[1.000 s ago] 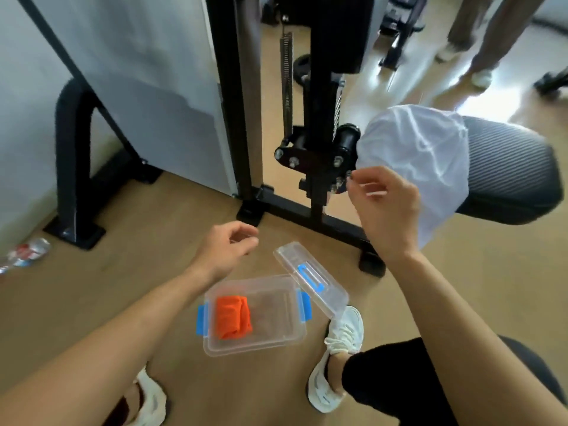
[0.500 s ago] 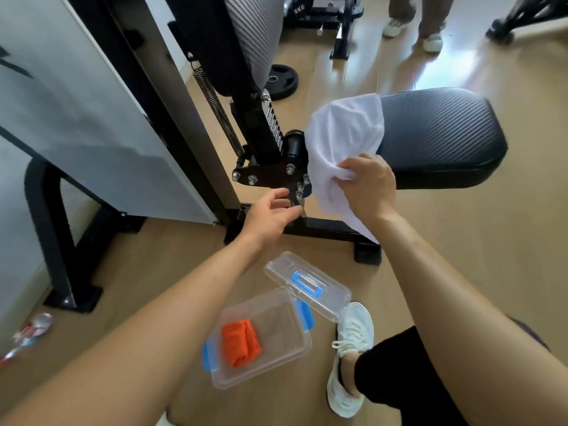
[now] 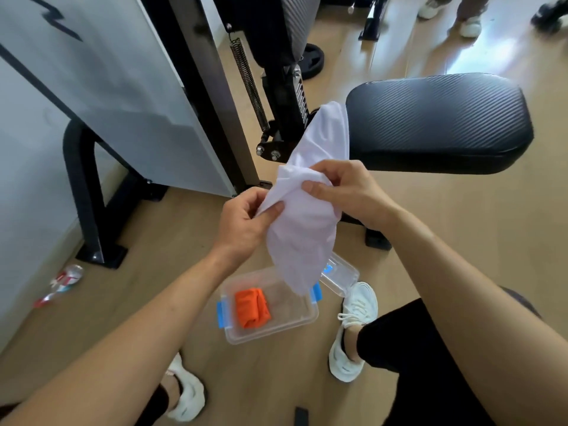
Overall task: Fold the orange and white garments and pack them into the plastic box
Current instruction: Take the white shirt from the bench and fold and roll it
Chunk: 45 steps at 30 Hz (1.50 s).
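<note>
Pale wooden flooring (image 3: 461,229) runs under a black steel exercise machine with a ribbed black padded seat (image 3: 439,118). Both hands hold a thin white fabric garment (image 3: 307,216) in the air in front of that seat. The left hand (image 3: 242,219) pinches its edge between thumb and curled fingers. The right hand (image 3: 347,192) grips a bunched fold near the top, fingers curled round the cloth. The garment's lower end hangs over a clear rectangular plastic box with blue clips (image 3: 285,305) on the floor. A folded orange garment (image 3: 252,307) lies in the box's left part. A clear lid with a blue handle (image 3: 341,276) sits just beside the box, partly hidden by cloth. A crushed plastic bottle (image 3: 61,284) lies near the wall.
</note>
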Each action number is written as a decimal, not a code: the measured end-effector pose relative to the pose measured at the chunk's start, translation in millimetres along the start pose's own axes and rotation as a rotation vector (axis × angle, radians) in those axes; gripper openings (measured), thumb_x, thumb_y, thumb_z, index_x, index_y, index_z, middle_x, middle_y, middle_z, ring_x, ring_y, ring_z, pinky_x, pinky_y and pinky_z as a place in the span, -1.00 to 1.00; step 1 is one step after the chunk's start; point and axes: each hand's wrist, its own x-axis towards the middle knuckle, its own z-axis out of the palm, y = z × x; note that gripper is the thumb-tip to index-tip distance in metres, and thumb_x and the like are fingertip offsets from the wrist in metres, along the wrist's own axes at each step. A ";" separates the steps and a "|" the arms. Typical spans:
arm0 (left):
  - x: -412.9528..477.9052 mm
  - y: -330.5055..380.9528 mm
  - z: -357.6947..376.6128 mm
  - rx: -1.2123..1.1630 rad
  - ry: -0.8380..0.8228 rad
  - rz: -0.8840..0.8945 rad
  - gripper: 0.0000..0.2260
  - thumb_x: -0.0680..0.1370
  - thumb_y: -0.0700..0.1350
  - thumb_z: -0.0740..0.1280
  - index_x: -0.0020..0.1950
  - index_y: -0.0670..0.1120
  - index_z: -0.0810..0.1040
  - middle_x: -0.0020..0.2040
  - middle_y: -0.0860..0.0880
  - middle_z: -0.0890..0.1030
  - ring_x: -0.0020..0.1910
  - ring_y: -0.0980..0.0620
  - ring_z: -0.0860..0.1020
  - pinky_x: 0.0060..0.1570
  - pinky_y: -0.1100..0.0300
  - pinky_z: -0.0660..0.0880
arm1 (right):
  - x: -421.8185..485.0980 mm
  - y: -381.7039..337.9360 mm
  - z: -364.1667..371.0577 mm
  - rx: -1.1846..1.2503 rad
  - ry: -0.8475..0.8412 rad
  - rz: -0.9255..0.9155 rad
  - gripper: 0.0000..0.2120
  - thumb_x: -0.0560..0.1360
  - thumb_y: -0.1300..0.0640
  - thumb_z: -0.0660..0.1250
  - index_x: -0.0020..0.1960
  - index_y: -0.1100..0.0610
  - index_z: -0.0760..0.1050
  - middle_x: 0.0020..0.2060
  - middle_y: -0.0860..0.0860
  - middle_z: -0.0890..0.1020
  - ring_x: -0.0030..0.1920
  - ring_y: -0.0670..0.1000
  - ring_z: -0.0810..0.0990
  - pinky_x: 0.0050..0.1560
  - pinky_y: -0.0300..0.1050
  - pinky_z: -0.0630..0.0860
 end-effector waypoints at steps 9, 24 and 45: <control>-93.3 15.7 -89.8 -0.277 0.232 -0.304 -0.80 0.56 -0.10 0.42 0.08 -0.22 0.62 -0.05 -0.14 0.66 -0.09 -0.08 0.60 -0.02 -0.04 0.56 | -35.7 -30.8 67.8 0.097 -0.134 0.092 -0.73 0.50 0.10 0.51 0.17 0.14 0.65 -0.07 0.11 0.72 -0.12 -0.03 0.70 0.04 -0.09 0.66; -215.0 26.6 -141.7 -0.618 0.330 -0.407 -0.74 0.61 -0.12 0.36 0.18 -0.29 0.56 -0.02 -0.21 0.66 -0.08 -0.12 0.64 -0.12 0.07 0.63 | -184.6 -47.6 217.1 -0.153 -0.142 0.032 -0.78 0.41 0.18 0.50 -0.05 -0.09 0.57 -0.29 -0.13 0.59 -0.27 -0.21 0.53 -0.23 -0.36 0.42; -265.8 -37.5 -183.3 -0.035 0.097 -0.510 -0.61 0.28 -0.12 0.64 0.08 -0.06 0.69 -0.20 0.02 0.61 -0.21 0.07 0.56 -0.24 0.26 0.51 | -151.9 -19.8 132.2 -0.113 0.045 0.181 -0.88 0.58 0.12 0.38 -0.04 0.05 0.70 -0.11 0.09 0.71 0.00 0.15 0.67 0.03 0.12 0.65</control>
